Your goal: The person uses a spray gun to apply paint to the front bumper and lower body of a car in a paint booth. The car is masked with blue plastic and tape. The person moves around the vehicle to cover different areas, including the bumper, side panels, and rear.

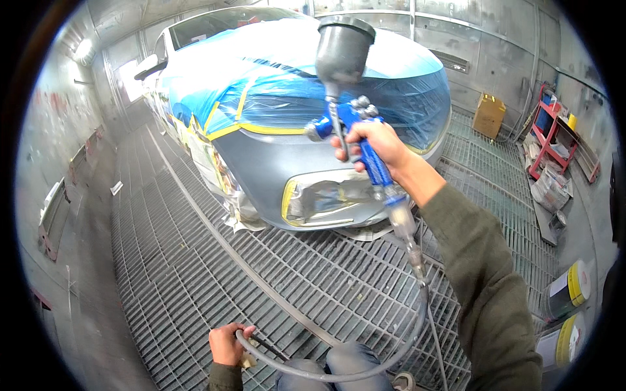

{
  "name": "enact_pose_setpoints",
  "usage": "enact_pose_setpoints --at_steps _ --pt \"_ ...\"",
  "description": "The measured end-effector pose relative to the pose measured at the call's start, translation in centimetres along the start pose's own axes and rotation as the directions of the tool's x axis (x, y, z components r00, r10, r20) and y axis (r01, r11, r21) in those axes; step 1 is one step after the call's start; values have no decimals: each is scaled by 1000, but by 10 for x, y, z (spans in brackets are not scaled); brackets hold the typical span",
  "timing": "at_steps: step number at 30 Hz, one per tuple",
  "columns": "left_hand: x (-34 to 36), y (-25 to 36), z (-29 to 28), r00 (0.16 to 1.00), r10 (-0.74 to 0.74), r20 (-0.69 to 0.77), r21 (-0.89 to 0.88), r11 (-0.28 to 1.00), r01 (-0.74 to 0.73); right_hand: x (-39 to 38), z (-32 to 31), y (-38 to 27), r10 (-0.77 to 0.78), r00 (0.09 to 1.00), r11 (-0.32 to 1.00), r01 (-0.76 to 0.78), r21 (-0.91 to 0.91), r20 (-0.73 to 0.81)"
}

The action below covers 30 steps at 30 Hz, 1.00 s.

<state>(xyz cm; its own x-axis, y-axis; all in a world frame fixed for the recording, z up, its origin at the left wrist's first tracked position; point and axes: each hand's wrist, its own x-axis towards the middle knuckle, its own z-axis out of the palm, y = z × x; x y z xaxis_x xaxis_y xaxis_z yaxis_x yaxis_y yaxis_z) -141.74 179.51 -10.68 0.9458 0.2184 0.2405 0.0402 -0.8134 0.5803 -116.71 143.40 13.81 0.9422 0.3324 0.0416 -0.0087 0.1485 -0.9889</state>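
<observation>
Even coating is best served by a nozzle (pixel 313 131) square to the grey bumper (pixel 261 159), steady overlapping strokes, and the air hose (pixel 313 375) held off the work by the left hand (pixel 228 343), closed round it at seven o'clock. The blue spray gun (pixel 352 116), at one o'clock in the right hand's (pixel 385 146) wrapped grip, points toward about eight; its handle's long axis runs eleven to five. Trigger pull is hard to judge.

Right fingers (pixel 360 133) curled high, left fingers (pixel 242 328) low

Bright light, strong edge distortion
</observation>
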Motion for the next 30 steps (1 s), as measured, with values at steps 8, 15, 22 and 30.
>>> enact_pose_setpoints --at_steps 8,15,22,30 --pt "-7 17 -5 998 -63 13 -101 993 64 17 -33 -19 -68 993 988 53 -143 -98" --pt "-5 46 25 993 71 98 -15 997 -70 -28 -124 -12 -61 960 997 45 -67 -272" --pt "-2 95 40 972 137 189 41 988 -147 -71 -231 9 -8 938 1000 -2 -29 -347" --pt "-9 100 48 956 213 200 96 967 -235 -98 -321 61 4 842 996 47 82 -539"
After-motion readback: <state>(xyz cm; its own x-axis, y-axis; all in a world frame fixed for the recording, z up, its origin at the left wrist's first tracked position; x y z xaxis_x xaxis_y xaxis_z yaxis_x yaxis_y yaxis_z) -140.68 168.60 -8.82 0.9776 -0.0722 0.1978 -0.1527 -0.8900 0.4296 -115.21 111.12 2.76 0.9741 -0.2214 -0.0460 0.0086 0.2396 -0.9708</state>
